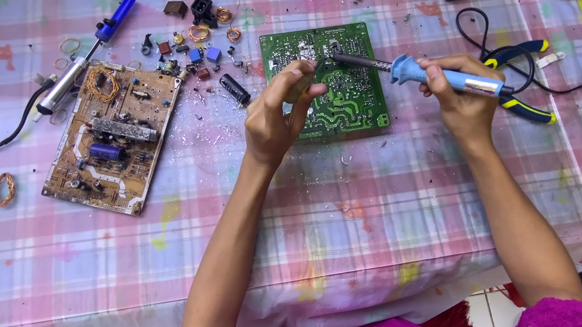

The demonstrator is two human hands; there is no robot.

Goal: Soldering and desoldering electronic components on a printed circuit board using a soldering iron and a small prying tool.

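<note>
Toward the far edge of the bench (391, 194), near its middle, the green circuit board (329, 82) lay solder side up. My right hand (456, 92) was closed around the blue soldering iron (442, 77), tip on the board's far part. My left hand (282, 110) rested on the board, fingers (296, 76) pinched together beside the tip; what they pinched I couldn't tell. Best, I judged, to keep the tip steady on one joint and my fingertips off the hot metal.

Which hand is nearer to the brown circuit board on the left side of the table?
Left. The left hand is beside the brown circuit board, apart from it; the right hand is farther away.
</note>
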